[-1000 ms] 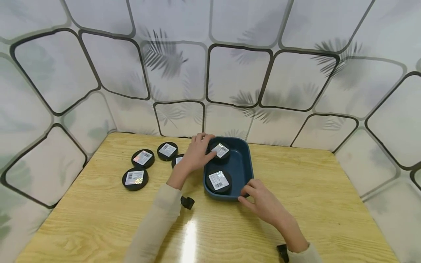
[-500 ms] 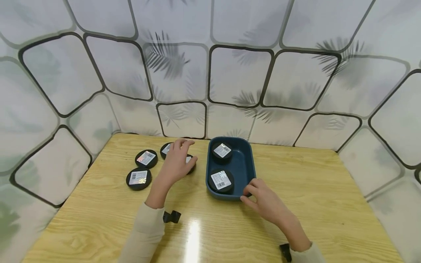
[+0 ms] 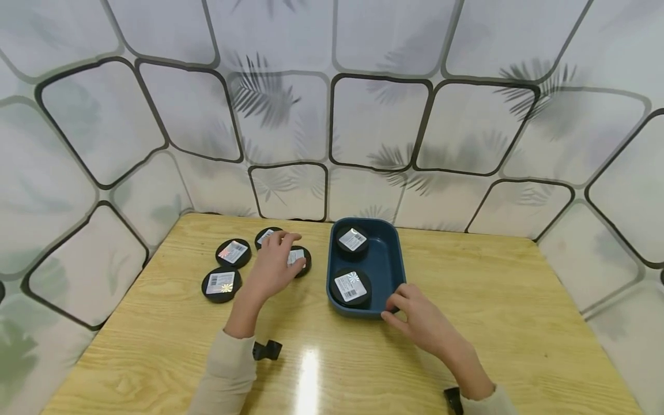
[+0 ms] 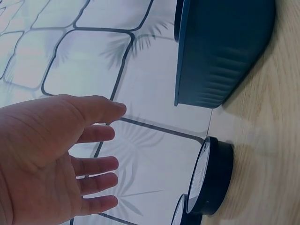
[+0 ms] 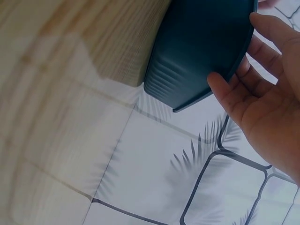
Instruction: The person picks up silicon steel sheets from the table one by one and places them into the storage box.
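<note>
In the head view, my left hand (image 3: 274, 266) is held over the table with fingers spread, close above the nearest of several flat round black containers. That black container (image 3: 303, 260) has a white label on top and is partly covered by the thumb. The left wrist view shows the palm (image 4: 42, 159) with nothing in it and the container (image 4: 218, 178) beyond the fingers. My right hand (image 3: 422, 317) grips the near right corner of a dark blue plastic bin (image 3: 386, 271), thumb and fingers at its rim. Two black containers (image 3: 353, 241) lie inside along its left side.
Left of my left hand, more black containers lie on the wooden table (image 3: 498, 323): one at the far left (image 3: 221, 285), another just behind it (image 3: 233, 253), and a third behind the hand (image 3: 267, 235). A patterned backdrop (image 3: 373, 127) borders the table.
My left hand has come away from the back container in the bin and moved left to above the loose containers. The right hand stays at the bin's corner.
</note>
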A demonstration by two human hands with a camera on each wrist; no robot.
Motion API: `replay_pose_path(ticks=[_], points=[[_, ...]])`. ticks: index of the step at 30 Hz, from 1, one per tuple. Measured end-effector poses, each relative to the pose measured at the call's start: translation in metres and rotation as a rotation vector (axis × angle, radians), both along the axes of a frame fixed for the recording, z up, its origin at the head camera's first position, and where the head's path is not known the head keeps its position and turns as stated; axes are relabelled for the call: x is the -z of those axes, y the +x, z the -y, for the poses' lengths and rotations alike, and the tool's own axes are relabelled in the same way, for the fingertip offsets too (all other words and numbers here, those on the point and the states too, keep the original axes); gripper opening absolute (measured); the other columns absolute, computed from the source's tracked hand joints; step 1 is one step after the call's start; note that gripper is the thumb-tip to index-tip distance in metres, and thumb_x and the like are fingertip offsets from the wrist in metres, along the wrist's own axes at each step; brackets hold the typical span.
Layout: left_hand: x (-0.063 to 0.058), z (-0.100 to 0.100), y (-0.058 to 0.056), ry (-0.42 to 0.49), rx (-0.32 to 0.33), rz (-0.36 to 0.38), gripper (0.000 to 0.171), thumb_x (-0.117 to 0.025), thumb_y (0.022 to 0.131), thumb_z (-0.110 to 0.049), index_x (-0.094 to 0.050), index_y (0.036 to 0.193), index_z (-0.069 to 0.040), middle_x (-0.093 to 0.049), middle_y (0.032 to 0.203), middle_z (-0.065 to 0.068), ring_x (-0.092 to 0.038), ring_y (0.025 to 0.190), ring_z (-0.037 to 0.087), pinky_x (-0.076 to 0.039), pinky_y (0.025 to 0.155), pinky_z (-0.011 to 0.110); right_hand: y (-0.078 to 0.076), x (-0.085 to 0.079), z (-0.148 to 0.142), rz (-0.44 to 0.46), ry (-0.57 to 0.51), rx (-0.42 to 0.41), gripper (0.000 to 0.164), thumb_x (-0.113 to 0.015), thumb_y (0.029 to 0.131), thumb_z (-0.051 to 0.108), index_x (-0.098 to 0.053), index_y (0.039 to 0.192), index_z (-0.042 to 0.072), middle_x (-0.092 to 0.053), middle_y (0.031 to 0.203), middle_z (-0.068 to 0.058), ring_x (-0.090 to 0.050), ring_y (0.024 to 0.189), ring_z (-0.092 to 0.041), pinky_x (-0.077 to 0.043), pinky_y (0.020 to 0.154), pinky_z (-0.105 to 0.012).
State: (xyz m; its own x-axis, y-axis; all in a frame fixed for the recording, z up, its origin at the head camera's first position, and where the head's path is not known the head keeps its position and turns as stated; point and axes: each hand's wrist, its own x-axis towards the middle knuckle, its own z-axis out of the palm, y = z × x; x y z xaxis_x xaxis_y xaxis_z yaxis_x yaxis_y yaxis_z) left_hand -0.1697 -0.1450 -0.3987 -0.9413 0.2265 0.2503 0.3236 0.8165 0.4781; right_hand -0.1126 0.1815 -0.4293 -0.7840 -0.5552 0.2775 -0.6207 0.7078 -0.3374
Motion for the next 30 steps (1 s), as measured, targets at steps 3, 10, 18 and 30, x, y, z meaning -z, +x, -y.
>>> replay_pose_path(ticks=[3,10,18,30], points=[[0.001,0.004,-0.001,0.013,-0.003,0.023,0.048,-0.067,0.095,-0.022,-0.051,0.136,-0.003,-0.043,0.137,0.029,-0.038,0.129,0.050,-0.037,0.103,0.061,0.000,0.000,0.000,0.007,0.001,0.002,0.012,-0.077,0.087,0.018,-0.065,0.084,0.020,-0.047,0.085,0.010,-0.044,0.082,-0.008,-0.046,0.071,-0.028],[0.001,0.015,-0.004,0.002,-0.017,0.022,0.046,-0.065,0.096,-0.021,-0.052,0.135,0.000,-0.045,0.134,0.030,-0.040,0.124,0.050,-0.037,0.100,0.061,0.001,-0.002,0.000,0.013,0.002,0.005,0.012,-0.077,0.087,0.018,-0.065,0.084,0.021,-0.047,0.086,0.011,-0.045,0.082,-0.007,-0.046,0.070,-0.027],[-0.004,0.026,-0.006,0.030,-0.048,0.067,0.048,-0.064,0.096,-0.021,-0.050,0.136,0.000,-0.042,0.136,0.030,-0.038,0.127,0.050,-0.037,0.100,0.062,-0.001,0.002,0.000,-0.005,-0.008,0.013,0.014,-0.079,0.085,0.019,-0.065,0.083,0.021,-0.048,0.086,0.011,-0.045,0.082,-0.006,-0.046,0.070,-0.027],[-0.003,0.029,-0.008,-0.058,-0.058,0.138,0.049,-0.064,0.096,-0.023,-0.050,0.137,0.000,-0.040,0.139,0.032,-0.037,0.129,0.053,-0.039,0.100,0.064,-0.002,0.003,0.001,-0.035,-0.012,-0.003,0.015,-0.080,0.084,0.017,-0.065,0.083,0.020,-0.047,0.085,0.011,-0.043,0.080,-0.005,-0.046,0.069,-0.026]])
